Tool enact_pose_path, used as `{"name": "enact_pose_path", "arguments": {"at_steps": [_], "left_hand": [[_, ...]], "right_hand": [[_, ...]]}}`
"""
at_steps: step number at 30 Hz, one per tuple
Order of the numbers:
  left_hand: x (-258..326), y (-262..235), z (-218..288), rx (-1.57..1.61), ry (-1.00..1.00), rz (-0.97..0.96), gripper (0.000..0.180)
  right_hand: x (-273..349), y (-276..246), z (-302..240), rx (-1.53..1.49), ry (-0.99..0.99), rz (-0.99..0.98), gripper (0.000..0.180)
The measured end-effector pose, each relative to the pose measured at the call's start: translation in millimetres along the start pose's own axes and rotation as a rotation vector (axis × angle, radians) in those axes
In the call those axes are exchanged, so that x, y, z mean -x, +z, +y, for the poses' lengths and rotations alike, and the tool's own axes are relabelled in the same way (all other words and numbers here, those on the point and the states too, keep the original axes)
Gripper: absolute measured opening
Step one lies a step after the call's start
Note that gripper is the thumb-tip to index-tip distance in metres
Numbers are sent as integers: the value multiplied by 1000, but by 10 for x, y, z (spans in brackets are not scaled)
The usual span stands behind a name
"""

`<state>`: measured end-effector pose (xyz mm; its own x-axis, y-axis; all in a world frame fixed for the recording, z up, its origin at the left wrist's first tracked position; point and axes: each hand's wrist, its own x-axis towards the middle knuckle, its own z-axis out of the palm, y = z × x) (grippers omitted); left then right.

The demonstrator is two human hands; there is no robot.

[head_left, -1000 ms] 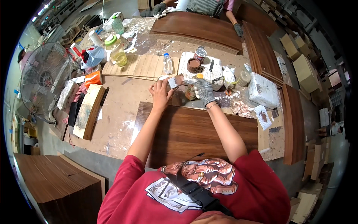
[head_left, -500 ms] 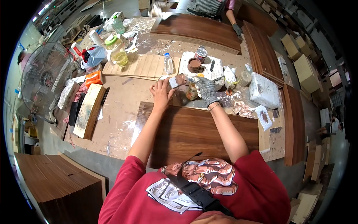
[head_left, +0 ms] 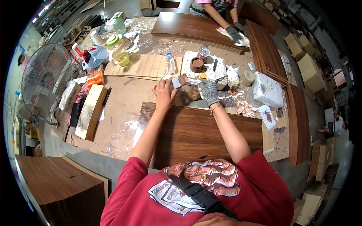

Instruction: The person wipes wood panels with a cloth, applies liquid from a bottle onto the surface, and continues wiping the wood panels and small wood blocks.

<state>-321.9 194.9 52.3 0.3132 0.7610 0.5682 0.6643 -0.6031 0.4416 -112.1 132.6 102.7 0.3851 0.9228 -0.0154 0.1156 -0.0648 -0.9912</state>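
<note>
My bare left hand grips a small flat scraper plate smeared with brown paste at its right end. In a grey glove, my right hand is closed around a putty knife, whose pale blade meets the paste; its handle is hidden by the fingers. Just beside the glove stands a small labelled can. Beyond the hands, an open tub of brown paste sits on a stained white block. A dark wood-grain panel lies beneath my forearms.
A clear bottle and a green-lidded jug stand at the far left, past a light wooden board. A fan is at the left edge. Across the table, a co-worker's gloved hand holds a white cloth on stacked panels.
The co-worker's hands and white cloth have come over the far panel's right end. My hands stay nearly in place; the plate and knife have shifted slightly.
</note>
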Motion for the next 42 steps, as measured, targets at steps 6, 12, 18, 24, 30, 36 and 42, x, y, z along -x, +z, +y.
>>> {"name": "enact_pose_path", "arguments": {"at_steps": [6, 12, 18, 24, 30, 36, 42], "left_hand": [[0, 12, -5, 10, 9, 20, 61], [7, 31, -30, -15, 8, 30, 63], [5, 43, -16, 1, 6, 41, 62], [6, 22, -15, -31, 5, 36, 60], [14, 22, -12, 26, 6, 30, 57], [20, -7, -7, -32, 6, -4, 58], [19, 18, -10, 5, 7, 30, 60]], "right_hand": [[-35, 79, -40, 182, -264, 32, 23], [360, 212, 8, 697, -694, 81, 31], [253, 214, -68, 509, -614, 58, 28], [405, 303, 16, 681, -697, 150, 26], [457, 228, -13, 514, -584, 101, 36], [467, 314, -40, 643, -509, 90, 32], [519, 246, -6, 440, -661, 149, 31]]}}
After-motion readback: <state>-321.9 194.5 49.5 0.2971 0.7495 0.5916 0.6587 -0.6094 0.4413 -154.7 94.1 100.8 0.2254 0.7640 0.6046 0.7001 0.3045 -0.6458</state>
